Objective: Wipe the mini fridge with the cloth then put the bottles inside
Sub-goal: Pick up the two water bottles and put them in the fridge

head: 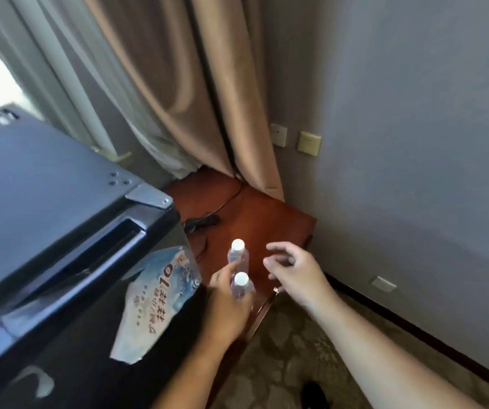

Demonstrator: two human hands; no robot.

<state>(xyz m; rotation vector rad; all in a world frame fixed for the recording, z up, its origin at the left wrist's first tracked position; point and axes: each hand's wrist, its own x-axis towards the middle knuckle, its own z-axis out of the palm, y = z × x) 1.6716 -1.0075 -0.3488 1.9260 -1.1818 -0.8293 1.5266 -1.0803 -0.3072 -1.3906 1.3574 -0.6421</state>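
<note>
The fridge (45,187) door carries a pale blue sticker (160,302) — a large "10" reads plainly on it, beside bold dark Chinese characters and a smaller orange line, both too blurred to make out. Print on the bottles (238,256) is too small to read.

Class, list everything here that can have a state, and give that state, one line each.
Mini fridge, door closed.
Near bottle, capped, upright, gripped by left hand.
Far bottle, capped, upright on the table.
Right hand, open, holding nothing.
</note>
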